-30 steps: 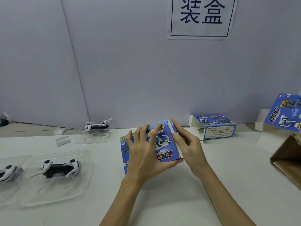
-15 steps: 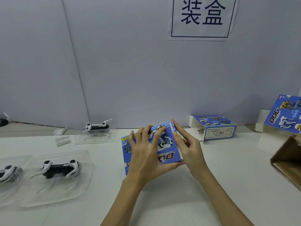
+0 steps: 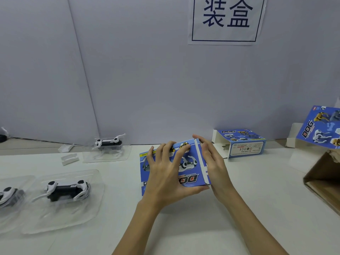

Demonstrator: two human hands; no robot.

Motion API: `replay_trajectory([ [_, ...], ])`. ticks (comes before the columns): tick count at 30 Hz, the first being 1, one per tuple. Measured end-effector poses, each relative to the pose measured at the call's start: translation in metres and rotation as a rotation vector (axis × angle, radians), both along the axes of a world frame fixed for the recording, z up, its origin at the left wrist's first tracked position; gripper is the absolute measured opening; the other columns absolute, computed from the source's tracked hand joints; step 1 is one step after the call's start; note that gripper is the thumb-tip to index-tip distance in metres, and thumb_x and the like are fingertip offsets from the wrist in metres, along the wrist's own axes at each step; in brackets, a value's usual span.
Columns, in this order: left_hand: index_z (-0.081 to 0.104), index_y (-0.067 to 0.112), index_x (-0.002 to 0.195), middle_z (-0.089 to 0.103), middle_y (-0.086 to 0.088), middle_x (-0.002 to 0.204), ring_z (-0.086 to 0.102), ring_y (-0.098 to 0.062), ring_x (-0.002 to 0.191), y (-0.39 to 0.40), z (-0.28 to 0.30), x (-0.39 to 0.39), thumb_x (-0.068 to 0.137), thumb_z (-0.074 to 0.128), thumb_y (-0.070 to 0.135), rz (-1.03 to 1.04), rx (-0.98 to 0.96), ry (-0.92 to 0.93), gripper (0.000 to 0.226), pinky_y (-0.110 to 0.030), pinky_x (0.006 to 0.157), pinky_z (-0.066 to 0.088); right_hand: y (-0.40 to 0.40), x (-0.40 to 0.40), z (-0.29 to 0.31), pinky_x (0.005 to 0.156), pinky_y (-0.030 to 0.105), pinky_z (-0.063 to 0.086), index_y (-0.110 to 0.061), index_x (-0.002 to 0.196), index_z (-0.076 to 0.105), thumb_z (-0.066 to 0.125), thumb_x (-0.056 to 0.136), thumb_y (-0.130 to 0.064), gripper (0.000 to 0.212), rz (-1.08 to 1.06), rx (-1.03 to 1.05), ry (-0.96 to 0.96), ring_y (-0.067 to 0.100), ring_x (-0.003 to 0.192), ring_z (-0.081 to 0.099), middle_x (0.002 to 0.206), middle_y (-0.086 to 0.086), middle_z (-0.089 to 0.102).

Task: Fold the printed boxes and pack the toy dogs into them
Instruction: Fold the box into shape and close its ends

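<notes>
Box in hand: blue printed box [image 3: 185, 166], table centre, 12 o'clock of the wrists.
Left hand [image 3: 165, 173]: spread over the box face, fingers curled at the far edge, thumb under the near edge (gripping it).
Right hand [image 3: 213, 162]: straight fingers pressing the box's right side flap.
Toy dogs: nearest toy dog [image 3: 64, 190] in a clear tray [image 3: 55, 214] at 9 o'clock; another dog [image 3: 108, 142] at 10.
Second box [image 3: 242, 142]: open, at 2 o'clock.
</notes>
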State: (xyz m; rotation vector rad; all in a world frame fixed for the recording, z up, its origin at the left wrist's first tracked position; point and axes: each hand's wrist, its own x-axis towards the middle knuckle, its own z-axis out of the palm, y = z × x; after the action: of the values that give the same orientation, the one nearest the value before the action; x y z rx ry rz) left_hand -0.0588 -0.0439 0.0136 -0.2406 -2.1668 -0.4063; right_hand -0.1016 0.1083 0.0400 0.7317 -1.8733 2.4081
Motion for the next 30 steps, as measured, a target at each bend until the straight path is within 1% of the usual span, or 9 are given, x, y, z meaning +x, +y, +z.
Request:
replay_trajectory([
  [5,0.048,0.032,0.145,0.047,-0.006,0.148,0.045,-0.028,0.138,0.001,-0.001,0.000,0.067,0.063,0.094,0.015,-0.015,-0.014,0.100,-0.066,0.115,0.026,0.001,-0.004,-0.006,0.068,0.032,0.065,-0.035,0.129,0.063,0.047,0.105,-0.041,0.030,-0.103,0.055,0.062,0.022,0.102,0.076,0.115,-0.008,0.075],
  [11,0.039,0.054,0.152,0.048,-0.013,0.150,0.043,-0.034,0.141,0.002,-0.002,-0.003,0.073,0.050,0.097,0.054,-0.180,-0.014,0.091,-0.069,0.114,0.025,0.009,-0.012,-0.017,0.058,0.030,0.063,-0.040,0.135,0.056,0.047,0.100,-0.049,0.038,-0.254,0.325,0.233,0.008,0.091,0.077,0.111,-0.012,0.075],
  [14,0.040,0.055,0.151,0.049,-0.014,0.149,0.045,-0.036,0.140,-0.001,-0.003,-0.003,0.073,0.050,0.098,0.064,-0.186,-0.025,0.089,-0.070,0.114,0.024,0.003,-0.012,-0.019,0.052,0.025,0.059,-0.034,0.117,0.054,0.049,0.096,-0.051,0.028,-0.272,0.278,0.202,0.010,0.080,0.078,0.105,-0.004,0.078],
  [16,0.038,0.055,0.152,0.049,-0.014,0.148,0.045,-0.037,0.140,-0.001,-0.002,-0.003,0.074,0.051,0.097,0.079,-0.199,-0.024,0.090,-0.070,0.113,0.024,0.001,-0.013,-0.019,0.054,0.026,0.061,-0.033,0.108,0.056,0.052,0.095,-0.049,0.021,-0.287,0.256,0.191,0.012,0.081,0.078,0.105,-0.002,0.079],
  [18,0.039,0.054,0.153,0.050,-0.015,0.148,0.046,-0.037,0.139,0.000,0.000,-0.001,0.074,0.052,0.096,0.091,-0.194,-0.018,0.090,-0.071,0.113,0.025,0.003,-0.013,-0.017,0.059,0.028,0.063,-0.035,0.108,0.060,0.052,0.099,-0.046,0.016,-0.275,0.230,0.192,0.013,0.087,0.078,0.108,-0.003,0.078],
  [20,0.045,0.053,0.150,0.050,-0.014,0.148,0.046,-0.036,0.139,-0.002,0.003,0.000,0.074,0.054,0.095,0.110,-0.144,-0.004,0.087,-0.069,0.112,0.026,0.005,-0.013,-0.015,0.068,0.032,0.065,-0.038,0.124,0.065,0.049,0.106,-0.037,0.024,-0.166,0.212,0.186,0.014,0.102,0.076,0.120,-0.006,0.075],
  [23,0.051,0.050,0.146,0.049,-0.012,0.147,0.047,-0.035,0.137,-0.005,0.007,0.002,0.075,0.054,0.093,0.123,-0.059,0.013,0.084,-0.068,0.111,0.029,0.004,-0.009,-0.012,0.080,0.041,0.065,-0.046,0.146,0.054,0.048,0.108,-0.034,0.040,0.040,0.208,0.136,0.018,0.118,0.070,0.133,-0.014,0.068],
  [27,0.050,0.048,0.142,0.049,-0.012,0.143,0.048,-0.034,0.133,-0.005,0.011,0.004,0.077,0.049,0.092,0.112,-0.041,0.002,0.078,-0.068,0.109,0.031,0.000,-0.005,-0.010,0.080,0.047,0.065,-0.053,0.146,0.051,0.053,0.103,-0.040,0.044,0.017,0.227,0.164,0.021,0.112,0.073,0.129,-0.017,0.069],
  [30,0.048,0.049,0.136,0.046,-0.011,0.141,0.046,-0.034,0.134,-0.005,0.013,0.004,0.074,0.055,0.090,0.100,-0.016,-0.033,0.075,-0.068,0.110,0.029,-0.005,-0.004,-0.009,0.076,0.041,0.065,-0.054,0.142,0.055,0.053,0.104,-0.037,0.042,0.016,0.180,0.148,0.021,0.112,0.073,0.128,-0.017,0.070],
])
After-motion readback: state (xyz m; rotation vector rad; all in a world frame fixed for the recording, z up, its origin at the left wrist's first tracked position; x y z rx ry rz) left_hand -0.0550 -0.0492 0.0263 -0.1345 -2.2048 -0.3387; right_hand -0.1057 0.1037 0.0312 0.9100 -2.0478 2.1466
